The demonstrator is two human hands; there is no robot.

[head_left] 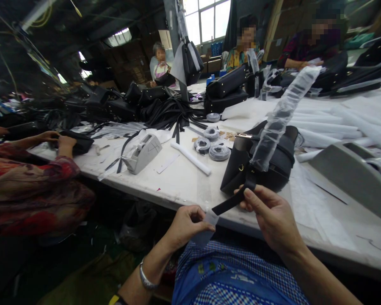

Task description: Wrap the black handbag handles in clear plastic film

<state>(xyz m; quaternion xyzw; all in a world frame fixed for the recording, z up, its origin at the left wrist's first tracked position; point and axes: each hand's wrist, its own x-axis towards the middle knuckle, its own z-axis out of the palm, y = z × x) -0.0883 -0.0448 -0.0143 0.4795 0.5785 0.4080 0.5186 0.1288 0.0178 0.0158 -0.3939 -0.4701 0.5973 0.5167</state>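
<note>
A black handbag [238, 163] rests on the table in front of me, with one handle wrapped in clear plastic [281, 120] sticking up from it. From the bag a black strap [230, 202] runs down toward my lap. My right hand [273, 214] pinches this strap between thumb and fingers, close to the bag. Lower and to the left, my left hand [187, 224] is closed on a small translucent plastic sheet [206, 233], right by the strap's free end. Whether the sheet touches the strap I cannot tell.
A grey tape dispenser [146, 154] stands left, another [352, 180] right. Between lie a white foam tube [190, 157] and coils of grey cord [219, 151]. Black handbags [227, 84] and loose straps [174, 111] fill the back. A co-worker's hands [65, 144] handle a black item at left.
</note>
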